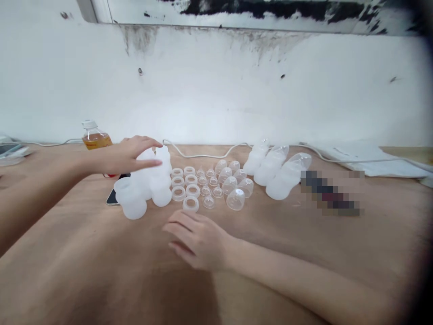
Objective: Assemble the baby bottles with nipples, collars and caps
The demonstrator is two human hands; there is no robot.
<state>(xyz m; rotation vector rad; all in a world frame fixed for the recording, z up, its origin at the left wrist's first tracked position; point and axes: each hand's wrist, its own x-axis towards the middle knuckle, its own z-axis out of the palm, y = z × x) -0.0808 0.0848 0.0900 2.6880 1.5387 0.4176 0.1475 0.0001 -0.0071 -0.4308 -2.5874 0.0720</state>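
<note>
My left hand (137, 153) is stretched over a cluster of frosted white baby bottle bodies (161, 196) at left, thumb and fingers apart around the top of one at the back. Whether it touches that bottle I cannot tell. Low over the table in front, my right hand (198, 239) has loosely bent fingers and nothing visible in it. Beyond it lie two columns of white screw rings (191, 204), then clear bottle nipples (209, 201) and clear dome caps (235, 199). Farther right, three bottles with clear caps (279, 185) stand in a slanted row.
A drink bottle with amber liquid (96, 137) stands at the back left. A phone (113, 197) lies partly behind the bottle bodies. A white cable (206, 156) runs along the wall. White plastic sheeting (365, 160) and a blurred-out dark object (333, 194) lie at right.
</note>
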